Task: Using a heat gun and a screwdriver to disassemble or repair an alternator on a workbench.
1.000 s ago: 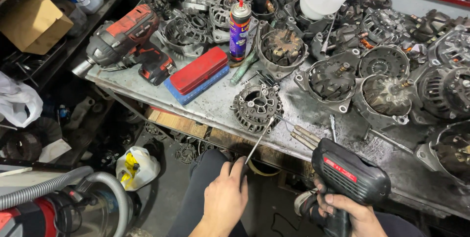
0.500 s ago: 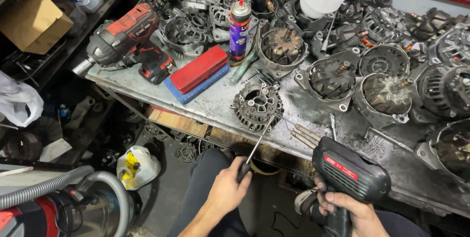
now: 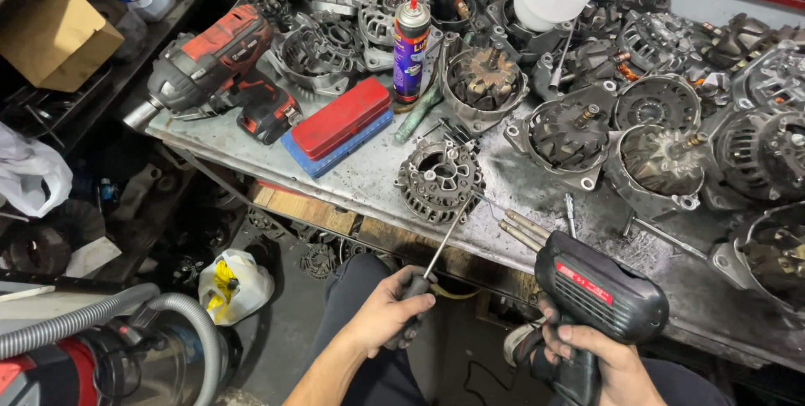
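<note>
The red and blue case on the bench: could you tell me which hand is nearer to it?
Left. The left hand is below the case; the right hand is farther off, lower right.

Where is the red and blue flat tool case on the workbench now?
In the head view, the red and blue flat tool case lies on the left part of the grey metal workbench, between the red and black cordless impact wrench and the round alternator housing.

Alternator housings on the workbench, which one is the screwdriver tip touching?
The round grey alternator housing at the bench's front edge, standing alone below the red case; the rest crowd farther back.
</note>
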